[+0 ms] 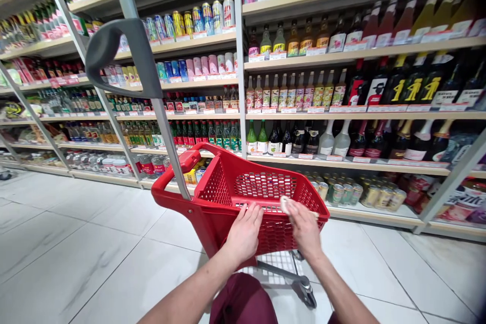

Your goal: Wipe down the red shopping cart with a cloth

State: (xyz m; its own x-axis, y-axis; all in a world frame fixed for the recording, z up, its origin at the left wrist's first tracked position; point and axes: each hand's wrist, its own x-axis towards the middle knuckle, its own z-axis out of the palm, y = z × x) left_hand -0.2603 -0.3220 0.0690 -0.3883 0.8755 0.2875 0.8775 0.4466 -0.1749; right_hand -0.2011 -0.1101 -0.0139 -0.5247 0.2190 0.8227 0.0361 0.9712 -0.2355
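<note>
A red plastic shopping cart (pixel 212 205) with a perforated basket stands in front of me, side on. My left hand (pixel 246 228) grips the near rim of the basket, its fingers hooked over the edge. Farther right on the same rim, my right hand (pixel 304 225) presses a whitish cloth (pixel 284 204), slightly blurred. Most of the cloth is hidden under the palm and fingers. The part of the basket's inside that I can see shows bare red plastic.
A grey pole with a looped handle (pixel 146 61) rises from the cart's left end. Behind it, shelves (pixel 341 162) hold many bottles and cans. A caster wheel (pixel 306 293) and white floor tiles (pixel 106 253) show below, with my knee (pixel 243 301) close to the cart.
</note>
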